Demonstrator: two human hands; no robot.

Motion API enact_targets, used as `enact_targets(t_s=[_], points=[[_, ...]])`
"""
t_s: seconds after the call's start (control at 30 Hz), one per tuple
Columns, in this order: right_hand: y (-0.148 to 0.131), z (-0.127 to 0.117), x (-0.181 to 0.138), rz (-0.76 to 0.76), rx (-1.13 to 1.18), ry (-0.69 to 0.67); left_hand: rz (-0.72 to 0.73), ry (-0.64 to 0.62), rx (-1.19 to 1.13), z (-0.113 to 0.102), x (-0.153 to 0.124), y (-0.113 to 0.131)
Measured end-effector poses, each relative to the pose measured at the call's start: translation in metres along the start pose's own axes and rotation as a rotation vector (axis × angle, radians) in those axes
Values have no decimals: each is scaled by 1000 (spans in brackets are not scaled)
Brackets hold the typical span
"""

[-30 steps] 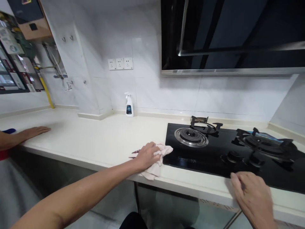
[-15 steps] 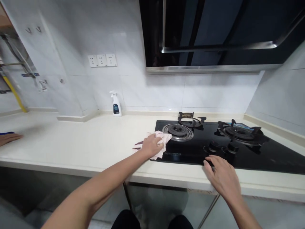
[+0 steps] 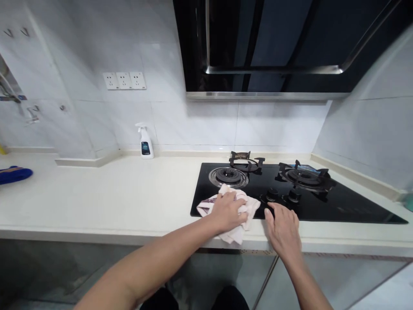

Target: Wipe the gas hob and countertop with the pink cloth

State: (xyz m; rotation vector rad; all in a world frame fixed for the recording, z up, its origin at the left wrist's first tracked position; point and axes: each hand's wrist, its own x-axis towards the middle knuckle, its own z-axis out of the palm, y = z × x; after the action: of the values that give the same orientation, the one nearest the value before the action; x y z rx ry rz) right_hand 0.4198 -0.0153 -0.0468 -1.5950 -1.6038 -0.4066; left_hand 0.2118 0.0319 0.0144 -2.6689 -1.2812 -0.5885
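Just under the left grip, a pale pink cloth lay bunched on the front corner of the black gas hob, its lower fold hanging over the edge of the tabletop. That grip was closed down on the cloth, with the fingers curled into it. Close by on its right, the right grip stood open and empty, fingers slightly spread, the fingertips at the hob's front edge just below two black knobs. Beyond the left grip sat a round burner, and beyond the right grip a second burner. Far left of both grips, a white spray bottle stood against the tiled wall, and a blue item lay on the tabletop.
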Motion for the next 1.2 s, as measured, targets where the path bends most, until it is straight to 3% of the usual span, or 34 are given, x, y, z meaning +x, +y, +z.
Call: enact_targets(t_s=[0.13,0.23,0.33,0.5,0.67,0.8,0.87,1.03,1.1,1.2], points=[[1,2,0,-5,-24,32,-9,-99,-115,18,58,27],[4,4,2,-15,-25,42,-2,-109,-144,18,72,33],[6,5,3,-45,-13,48,37,-108,-143,14,55,33],[5,3,4,-72,-11,2,188,-22,-62,2,-5,31],[3,-11,11,34,13,-44,159,-90,-159,-26,-40,22],[-17,-18,22,-5,44,36,175,-34,-262,-52,-67,-10],[-43,-15,25,-98,103,-72,99,49,-216,-59,-86,-40],[-125,-1,19,-220,178,-542,-166,139,-19,-58,-139,-125],[-147,1,10,-298,223,-613,-236,151,-17,-53,-153,-144],[-156,-1,-5,-470,279,-602,-277,133,-36,-51,-160,-148]])
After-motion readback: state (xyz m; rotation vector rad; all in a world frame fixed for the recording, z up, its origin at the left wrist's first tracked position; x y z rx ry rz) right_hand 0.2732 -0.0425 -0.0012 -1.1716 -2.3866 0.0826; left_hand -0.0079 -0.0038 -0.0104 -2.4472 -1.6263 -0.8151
